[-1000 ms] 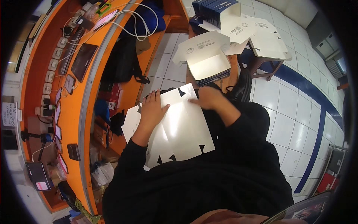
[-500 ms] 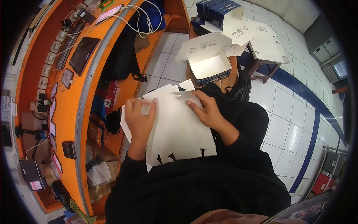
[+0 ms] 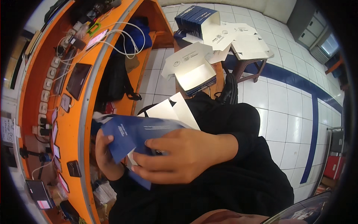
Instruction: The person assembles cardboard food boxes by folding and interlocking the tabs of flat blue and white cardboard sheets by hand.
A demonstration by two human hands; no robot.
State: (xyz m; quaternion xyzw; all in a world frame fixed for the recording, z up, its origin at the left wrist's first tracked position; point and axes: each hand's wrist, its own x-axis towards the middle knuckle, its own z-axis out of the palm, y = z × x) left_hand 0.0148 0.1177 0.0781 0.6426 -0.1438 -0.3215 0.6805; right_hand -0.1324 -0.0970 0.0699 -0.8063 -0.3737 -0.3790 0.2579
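A blue printed cardboard box blank (image 3: 130, 130) is tilted up over my lap, its blue side showing. My left hand (image 3: 105, 155) grips its left edge, with the thumb in front and the other fingers mostly hidden. Over its lower right part lies my right hand (image 3: 179, 156), the fingers bent around the card and the thumb hidden. A small white edge of card shows between the right fingertips and the blue panel. Beneath and beyond it, a white cardboard blank (image 3: 182, 110) with dark notched cut-outs rests on my lap.
An open white-lined carton (image 3: 195, 76) tops a stack on a wooden bench ahead. Behind it stand stacked blue cartons (image 3: 195, 18). White blanks (image 3: 250, 44) lie on a stool. At left, an orange desk (image 3: 80, 119) holds phones, a tablet and cables.
The blank has been lifted and turned from its white side to its blue side. My right hand has come nearer and across to the left; my left hand has moved left and down.
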